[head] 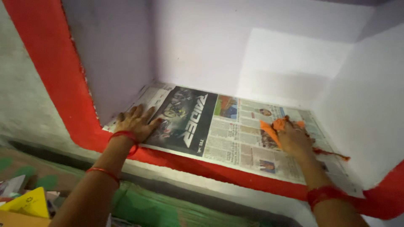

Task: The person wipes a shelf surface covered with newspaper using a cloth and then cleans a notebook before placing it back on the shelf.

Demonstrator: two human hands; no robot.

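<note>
While newspaper point(235, 130) lies flat (orange cloth point(273, 126)).

Two bare forearms, no sleeves, red wristwear on both.

Left hand point(136, 123): red thread band looped at wrist, loose end hanging off it; second thin red band further up forearm. Right hand point(293, 138): wider red band or bangle stack at wrist, detail blurred; small ring-like glint on one finger, too small to confirm. No gloves, no watch.

Both arms reach forward; left hand point(135, 122) flat, right hand point(294, 138) curled.
</note>
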